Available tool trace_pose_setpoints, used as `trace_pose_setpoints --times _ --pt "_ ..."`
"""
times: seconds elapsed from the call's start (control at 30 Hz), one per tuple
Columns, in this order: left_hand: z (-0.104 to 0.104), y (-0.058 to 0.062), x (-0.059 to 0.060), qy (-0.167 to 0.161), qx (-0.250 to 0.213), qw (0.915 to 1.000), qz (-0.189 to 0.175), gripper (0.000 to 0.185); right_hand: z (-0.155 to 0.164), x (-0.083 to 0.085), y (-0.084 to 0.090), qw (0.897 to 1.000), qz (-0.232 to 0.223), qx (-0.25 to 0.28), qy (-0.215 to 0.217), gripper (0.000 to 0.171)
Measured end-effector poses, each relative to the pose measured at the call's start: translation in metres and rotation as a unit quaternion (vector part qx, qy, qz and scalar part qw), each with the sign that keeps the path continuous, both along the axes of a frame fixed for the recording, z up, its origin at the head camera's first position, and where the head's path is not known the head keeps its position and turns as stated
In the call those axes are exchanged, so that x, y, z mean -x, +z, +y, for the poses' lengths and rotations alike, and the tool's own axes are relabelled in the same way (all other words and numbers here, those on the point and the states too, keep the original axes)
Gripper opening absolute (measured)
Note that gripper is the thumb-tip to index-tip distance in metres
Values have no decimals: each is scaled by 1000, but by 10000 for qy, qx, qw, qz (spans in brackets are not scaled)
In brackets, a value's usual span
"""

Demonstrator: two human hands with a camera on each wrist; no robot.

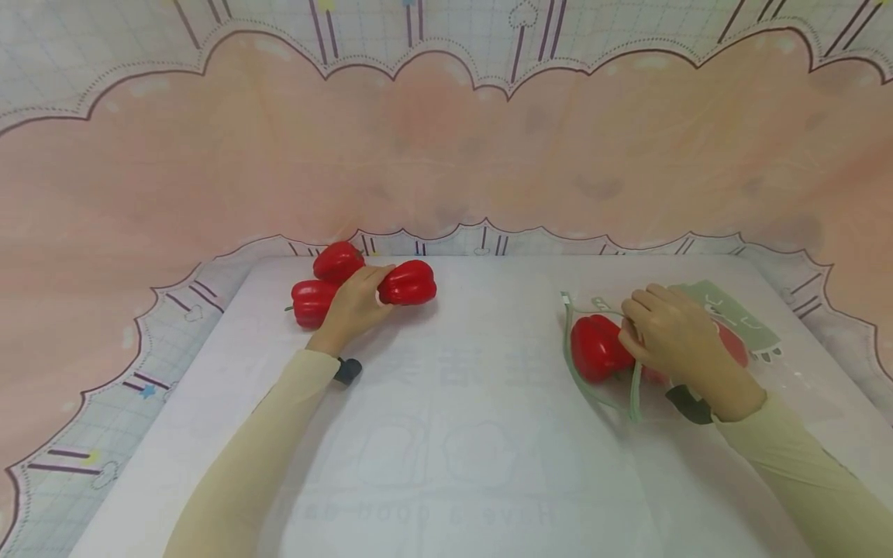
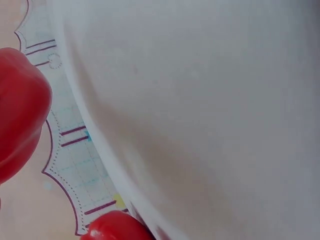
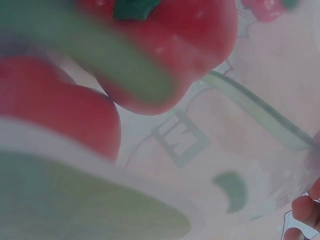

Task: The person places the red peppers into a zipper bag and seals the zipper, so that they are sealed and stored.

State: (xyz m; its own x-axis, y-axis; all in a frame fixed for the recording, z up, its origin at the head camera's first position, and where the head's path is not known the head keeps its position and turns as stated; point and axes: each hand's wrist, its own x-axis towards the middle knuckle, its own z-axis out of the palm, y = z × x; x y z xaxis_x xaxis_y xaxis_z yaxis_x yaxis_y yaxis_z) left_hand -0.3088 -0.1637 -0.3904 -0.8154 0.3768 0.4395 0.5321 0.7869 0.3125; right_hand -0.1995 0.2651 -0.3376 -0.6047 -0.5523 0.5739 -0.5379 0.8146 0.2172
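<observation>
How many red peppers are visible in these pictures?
At least 5. The left hand holds one pepper; a rear pepper and a near pepper lie left of it on the table; a front pepper and a partly covered pepper are in the bag. The right hand may hide more.

Peppers [image 1: 412, 283] coloured glossy red, stems [image 3: 135, 9] green; transparent bag [image 1: 729, 310] edged in pale green, printed in green, red and white; white table [image 1: 488, 318] faintly lettered in grey; peach cloth [image 1: 446, 155] bordered by purple scallops, pale grid, paired stripes; sleeves [image 1: 240, 465] tinted pale yellow; wristbands [image 1: 347, 371] coloured black.
</observation>
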Motion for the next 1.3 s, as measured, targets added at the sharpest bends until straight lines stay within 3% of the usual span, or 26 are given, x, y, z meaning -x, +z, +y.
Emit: trace_pose_setpoints --times 0.23,0.47,0.67,1.0,1.3 --pt "8 1 -5 -302 -398 9986 199 67 -1 -1 1 10000 4 -30 -19 17" --pt "19 3 -10 -558 -905 9942 159 67 0 0 1 10000 -13 -32 -22 16" --pt "28 6 -14 -587 -1394 9884 116 64 0 0 0 10000 6 -24 17 14" --pt "40 6 -17 -674 -2273 9707 -390 62 1 0 0 10000 32 -47 -19 15" --pt "57 2 -21 -606 -2480 9618 -988 61 1 1 -1 10000 50 -2 -22 15"
